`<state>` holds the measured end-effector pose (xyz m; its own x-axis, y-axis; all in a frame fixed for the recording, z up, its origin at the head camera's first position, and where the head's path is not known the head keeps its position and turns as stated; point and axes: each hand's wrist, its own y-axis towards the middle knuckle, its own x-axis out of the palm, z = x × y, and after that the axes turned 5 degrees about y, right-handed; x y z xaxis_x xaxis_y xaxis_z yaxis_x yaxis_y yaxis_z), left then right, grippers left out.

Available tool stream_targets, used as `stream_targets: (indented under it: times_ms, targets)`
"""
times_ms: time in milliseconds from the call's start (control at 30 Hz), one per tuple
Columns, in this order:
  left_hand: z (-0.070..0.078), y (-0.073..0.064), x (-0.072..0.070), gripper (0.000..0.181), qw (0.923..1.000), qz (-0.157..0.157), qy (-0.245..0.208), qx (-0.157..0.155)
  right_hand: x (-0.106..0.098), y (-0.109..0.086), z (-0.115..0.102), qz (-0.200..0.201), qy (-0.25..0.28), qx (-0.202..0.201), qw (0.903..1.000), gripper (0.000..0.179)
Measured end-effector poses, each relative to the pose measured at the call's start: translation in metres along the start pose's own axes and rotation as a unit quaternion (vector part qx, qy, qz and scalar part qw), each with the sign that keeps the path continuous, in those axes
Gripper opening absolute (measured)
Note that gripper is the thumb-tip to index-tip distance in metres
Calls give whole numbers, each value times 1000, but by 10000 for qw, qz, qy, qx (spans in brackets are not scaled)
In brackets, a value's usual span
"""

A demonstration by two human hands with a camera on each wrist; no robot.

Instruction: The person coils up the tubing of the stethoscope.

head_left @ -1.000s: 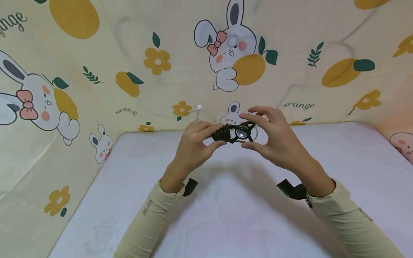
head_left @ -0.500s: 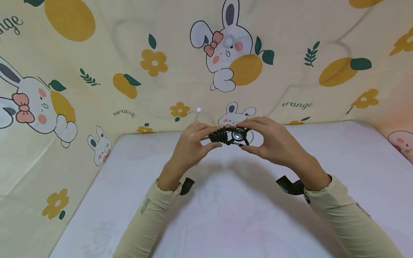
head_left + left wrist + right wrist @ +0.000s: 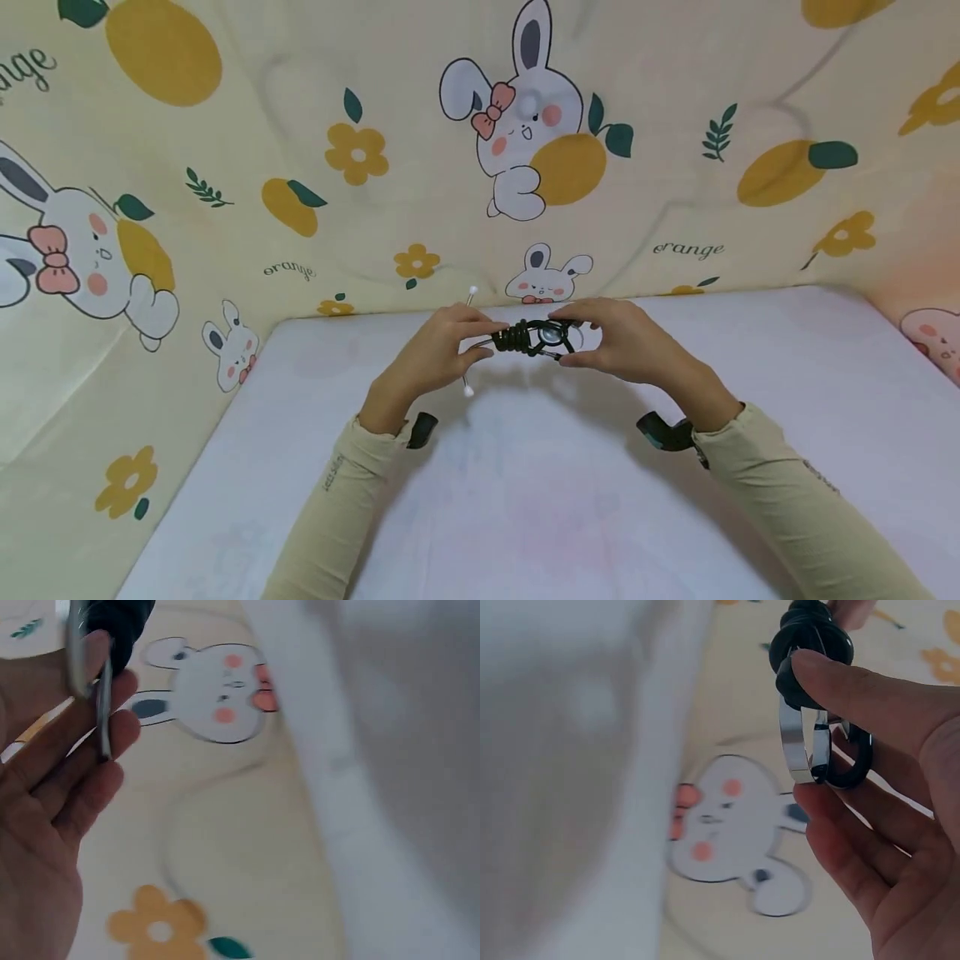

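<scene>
A stethoscope (image 3: pixel 513 338), its black tubing wound into a tight coil, is held level above the table between my two hands. My left hand (image 3: pixel 427 354) pinches its left end between thumb and fingers. White ear tips (image 3: pixel 468 390) stick out above and below that hand, and a thin metal tube (image 3: pixel 104 727) lies against the fingers in the left wrist view. My right hand (image 3: pixel 641 343) grips the right end, where a round shiny chest piece (image 3: pixel 551 335) shows among black loops. In the right wrist view, the thumb presses the black tubing (image 3: pixel 799 688) beside a chrome rim.
A white-covered table (image 3: pixel 525 500) stretches below both hands. Behind it and on the left hangs a cream cloth (image 3: pixel 435 100) printed with rabbits, oranges and flowers. Dark straps (image 3: pixel 665 432) sit at the wrists.
Both hands and the stethoscope have sunk lower in the head view. The lower ear tip has come into sight below the left hand. My right fingers have moved in closer round the right end.
</scene>
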<state>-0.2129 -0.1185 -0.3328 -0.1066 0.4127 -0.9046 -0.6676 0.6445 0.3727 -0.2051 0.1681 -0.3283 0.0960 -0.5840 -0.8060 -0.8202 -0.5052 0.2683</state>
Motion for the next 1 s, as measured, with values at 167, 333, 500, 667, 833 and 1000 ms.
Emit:
stream_targets:
  times_ms: [167,333,500,667,833,1000]
  targets:
    - [-14,-5,19,38,9960,-817,-218,-285,19,6,17,-501,96,335,9981,60]
    - [-21,-2,32,39,9902,-1200,-474,-531,30,10,28,-693,140,468,9964,60]
    - [-20,0,44,37,9861,-1406,-319,-821,40,10,37,-920,154,600,9938,61]
    - [-16,3,50,39,9830,-1422,-99,-1157,46,11,42,-1103,163,735,9910,62]
    - [-12,3,47,37,9845,-1288,-80,-1185,45,11,41,-1187,118,706,9904,65]
    - [-10,2,41,39,9862,-1123,-98,-1215,43,11,41,-1253,-21,766,9892,70]
